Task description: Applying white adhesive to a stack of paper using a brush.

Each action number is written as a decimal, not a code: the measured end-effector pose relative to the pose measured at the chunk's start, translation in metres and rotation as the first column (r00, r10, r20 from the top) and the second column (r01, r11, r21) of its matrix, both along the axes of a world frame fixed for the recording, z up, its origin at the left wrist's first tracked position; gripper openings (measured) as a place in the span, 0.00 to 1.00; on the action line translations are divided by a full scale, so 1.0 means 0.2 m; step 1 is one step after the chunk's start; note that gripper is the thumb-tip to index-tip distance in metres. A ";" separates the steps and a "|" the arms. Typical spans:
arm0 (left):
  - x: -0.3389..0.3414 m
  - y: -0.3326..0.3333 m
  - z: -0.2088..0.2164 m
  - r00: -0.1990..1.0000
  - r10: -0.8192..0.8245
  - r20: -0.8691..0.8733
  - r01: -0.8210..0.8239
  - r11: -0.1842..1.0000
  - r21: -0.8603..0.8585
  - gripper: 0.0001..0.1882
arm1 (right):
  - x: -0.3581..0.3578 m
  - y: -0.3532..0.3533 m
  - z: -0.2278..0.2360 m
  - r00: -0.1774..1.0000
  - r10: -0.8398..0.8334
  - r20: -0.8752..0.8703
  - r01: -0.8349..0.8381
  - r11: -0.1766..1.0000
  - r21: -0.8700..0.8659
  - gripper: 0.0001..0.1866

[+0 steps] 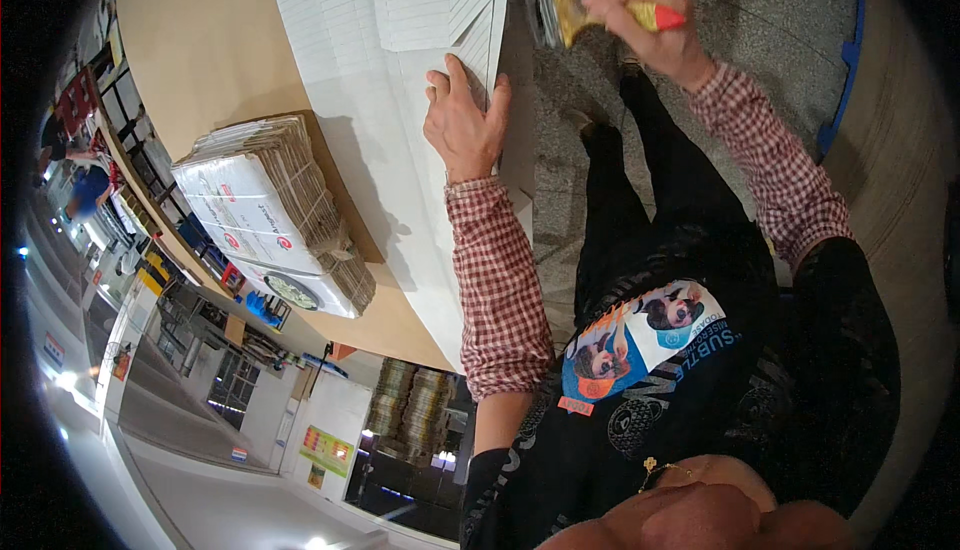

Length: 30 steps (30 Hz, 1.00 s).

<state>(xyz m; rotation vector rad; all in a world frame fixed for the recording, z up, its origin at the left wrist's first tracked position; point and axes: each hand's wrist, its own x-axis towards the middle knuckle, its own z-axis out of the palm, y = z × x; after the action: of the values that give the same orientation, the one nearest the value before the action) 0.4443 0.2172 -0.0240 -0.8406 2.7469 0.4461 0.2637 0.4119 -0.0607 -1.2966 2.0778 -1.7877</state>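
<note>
My left hand [467, 122] lies on white paper sheets [345, 60] with its fingers spread, close to the table's right edge. Just beyond its fingertips, the sheets overlap in staggered layers [440, 0] with many thin parallel edges. My right hand [655, 25] is closed around the handle of a paintbrush [572, 15], held over the floor to the right of the table. The brush has a yellowish handle with a red end, and its dark bristles point left, blurred by motion. No contact shows between the bristles and the paper.
A tied bundle of printed white paper pieces [265, 215] stands on the brown tabletop [190, 40], left of my left forearm. Stacked bundles [410, 400] sit beyond the table's near end. A blue edge [850, 55] runs along the floor at right. Shelving and a person appear far left.
</note>
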 end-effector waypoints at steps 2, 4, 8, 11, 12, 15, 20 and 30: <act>0.01 0.03 -0.03 1.000 0.010 0.003 -0.010 0.998 -0.063 0.40 | 0.09 0.02 0.05 0.981 0.062 0.185 -0.056 0.998 -0.036 0.07; 0.00 0.10 -0.05 1.000 0.018 0.001 -0.017 0.992 -0.127 0.42 | 0.10 0.06 0.09 0.976 0.043 0.216 -0.038 0.999 -0.029 0.07; 0.07 0.23 -0.20 0.980 0.185 -0.079 -0.198 0.955 -0.219 0.55 | 0.07 0.12 0.11 0.973 -0.007 0.230 0.013 1.000 -0.023 0.08; 0.21 0.31 -0.27 0.944 0.303 -0.128 -0.327 0.908 -0.263 0.62 | 0.07 0.16 0.09 0.961 -0.034 0.276 0.038 0.999 -0.009 0.08; 0.26 0.33 -0.27 0.951 0.302 -0.065 -0.307 0.902 -0.302 0.62 | 0.08 0.17 0.08 0.954 -0.042 0.298 0.040 0.999 0.013 0.09; 0.31 0.30 -0.18 0.967 0.251 0.030 -0.232 0.928 -0.292 0.58 | 0.10 0.19 0.07 0.958 -0.054 0.282 0.049 0.998 0.026 0.09; 0.29 0.15 0.01 0.988 0.136 0.078 -0.132 0.990 -0.050 0.45 | 0.09 0.13 0.12 0.960 -0.019 0.280 0.012 1.000 0.027 0.09; 0.27 0.08 0.06 0.996 0.062 0.061 -0.065 0.997 0.038 0.39 | 0.24 0.08 0.04 0.985 0.042 0.169 -0.049 0.998 0.038 0.07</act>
<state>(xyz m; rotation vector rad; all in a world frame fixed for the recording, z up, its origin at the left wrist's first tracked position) 0.4979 0.2327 -0.0113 -0.9180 2.6544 0.4787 0.3127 0.4271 -0.0530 -1.1301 1.9688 -1.7587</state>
